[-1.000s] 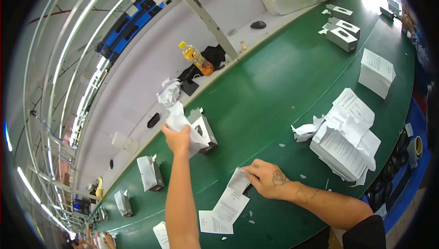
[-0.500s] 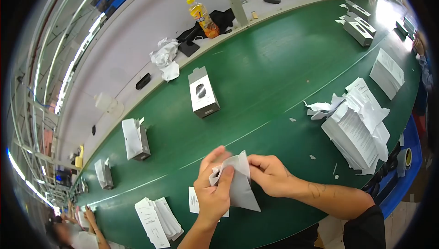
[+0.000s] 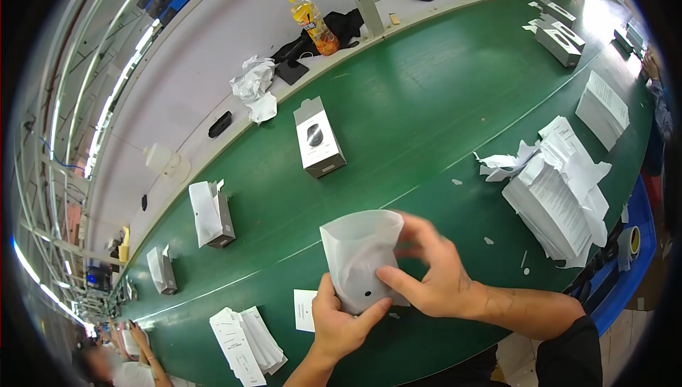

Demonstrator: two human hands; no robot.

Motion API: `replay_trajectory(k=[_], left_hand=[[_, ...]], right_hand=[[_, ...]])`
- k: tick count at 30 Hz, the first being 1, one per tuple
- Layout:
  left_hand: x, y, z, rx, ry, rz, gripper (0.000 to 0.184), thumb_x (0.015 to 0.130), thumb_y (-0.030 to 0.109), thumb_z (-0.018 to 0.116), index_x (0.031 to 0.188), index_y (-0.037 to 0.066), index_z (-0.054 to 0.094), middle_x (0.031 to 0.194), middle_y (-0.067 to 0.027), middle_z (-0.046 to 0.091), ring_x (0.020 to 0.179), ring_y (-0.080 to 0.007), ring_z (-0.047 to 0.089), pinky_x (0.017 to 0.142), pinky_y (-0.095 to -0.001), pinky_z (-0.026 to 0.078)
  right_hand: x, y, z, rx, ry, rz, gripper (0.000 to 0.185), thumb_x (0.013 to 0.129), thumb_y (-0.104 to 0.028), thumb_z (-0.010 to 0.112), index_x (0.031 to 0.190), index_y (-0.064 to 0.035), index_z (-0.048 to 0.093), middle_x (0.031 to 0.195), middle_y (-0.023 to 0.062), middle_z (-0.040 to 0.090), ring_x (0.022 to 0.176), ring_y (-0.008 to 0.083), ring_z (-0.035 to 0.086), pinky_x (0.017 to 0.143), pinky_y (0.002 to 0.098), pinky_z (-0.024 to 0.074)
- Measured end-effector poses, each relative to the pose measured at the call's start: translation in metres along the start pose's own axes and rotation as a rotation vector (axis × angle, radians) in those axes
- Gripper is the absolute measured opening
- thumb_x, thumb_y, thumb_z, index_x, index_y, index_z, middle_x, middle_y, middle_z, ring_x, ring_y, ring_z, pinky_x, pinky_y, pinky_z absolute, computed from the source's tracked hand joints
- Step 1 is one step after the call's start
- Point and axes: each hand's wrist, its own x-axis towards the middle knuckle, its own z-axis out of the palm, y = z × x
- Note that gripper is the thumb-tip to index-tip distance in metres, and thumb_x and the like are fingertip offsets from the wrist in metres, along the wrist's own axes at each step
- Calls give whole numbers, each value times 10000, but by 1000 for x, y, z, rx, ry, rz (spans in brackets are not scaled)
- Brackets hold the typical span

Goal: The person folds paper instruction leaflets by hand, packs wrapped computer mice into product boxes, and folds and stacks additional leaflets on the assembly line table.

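A whitish translucent pouch (image 3: pixel 359 248) stands upright between my hands, its mouth gaping at the top and a small black dot low on its front. My left hand (image 3: pixel 344 324) grips the bottom of it, thumb across the front. On the right side, my right hand (image 3: pixel 435 273) has its thumb against the pouch's front, with blurred fingers around the edge near the mouth. Whatever may be inside cannot be made out. A printed white card (image 3: pixel 304 310) lies beside my left hand, partly covered. Left of that is a stack of printed leaflets (image 3: pixel 241 344).
On the green table (image 3: pixel 405 124) stand an open-flapped box (image 3: pixel 320 142) and more boxes (image 3: pixel 213 216) to the left. Thick paper stacks (image 3: pixel 558 202) with torn wrapping lie right. A yellow-capped bottle (image 3: pixel 312 23) stands on the back ledge. People's hands show at far left and right.
The pouch has turned upright and its mouth has spread wide. My left hand has shifted down to its bottom; my right hand has moved from the top corner to the side.
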Motion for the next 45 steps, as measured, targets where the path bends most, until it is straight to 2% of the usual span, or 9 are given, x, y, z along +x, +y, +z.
replay_trajectory(k=[3, 15, 19, 21, 24, 29, 38, 42, 45], left_hand=[[0, -6, -5, 147, -37, 42, 574, 739, 139, 844, 1175, -49, 521, 1000, -127, 680, 888, -195, 675, 779, -324, 552], [71, 43, -30, 626, -574, 253, 524, 676, 251, 891, 1047, -30, 649, 930, -93, 701, 779, -154, 664, 714, -305, 533], [161, 45, -29, 236, -63, 106, 535, 794, 373, 787, 1107, -36, 642, 972, -119, 700, 828, -188, 660, 773, -313, 517], [229, 25, -31, 503, 423, 223, 666, 765, 526, 761, 1114, -27, 632, 1025, -149, 696, 906, -250, 672, 814, -361, 519], [255, 5, -12, 1103, 263, -176, 731, 671, 539, 789, 1118, -12, 616, 1093, -190, 678, 971, -332, 665, 831, -423, 524], [225, 10, -6, 920, 296, -56, 716, 606, 426, 823, 1100, -47, 610, 1042, -217, 675, 948, -313, 671, 844, -387, 528], [43, 5, -42, 752, 160, 798, 786, 571, 131, 812, 1259, -9, 459, 1252, -253, 576, 1105, -350, 621, 913, -396, 513], [16, -5, -50, 709, 59, 879, 887, 544, 101, 822, 1308, -15, 388, 1264, -258, 537, 1135, -341, 593, 951, -399, 484], [12, -10, -43, 733, 92, 871, 851, 559, 113, 826, 1287, -17, 404, 1252, -294, 548, 1128, -385, 606, 936, -424, 510]], right_hand=[[12, -14, -14, -923, 46, -907, 522, 850, -147, 726, 1302, -6, 508, 1243, 172, 570, 1050, 290, 633, 919, 382, 519], [25, -22, -44, -560, -319, -135, 553, 830, -252, 756, 1284, -3, 561, 1138, 171, 650, 955, 262, 668, 828, 342, 540], [31, 2, -44, -247, 108, 109, 509, 859, -150, 749, 1277, 49, 538, 1089, 119, 668, 952, 158, 655, 845, 285, 533], [33, 10, -48, -254, 155, 76, 487, 866, -136, 739, 1268, 55, 540, 1097, 113, 665, 953, 149, 651, 845, 281, 533], [34, 9, -51, -255, 248, 29, 443, 882, -106, 718, 1250, 68, 544, 1112, 102, 660, 956, 129, 643, 847, 273, 534], [35, 3, -59, 5, 375, -56, 409, 892, -99, 710, 1235, 58, 550, 1089, 92, 665, 935, 133, 646, 841, 279, 534], [20, -67, -61, 287, 473, -504, 486, 880, -111, 735, 1272, 61, 503, 1134, 110, 647, 1007, 151, 630, 879, 293, 519], [2, -76, -44, 31, 316, -631, 528, 819, -129, 804, 1233, 62, 537, 1115, 115, 664, 973, 153, 648, 847, 302, 537], [-1, -77, -45, -759, 207, -936, 577, 735, -145, 869, 1186, 65, 575, 1042, 157, 693, 911, 192, 693, 795, 313, 559]])
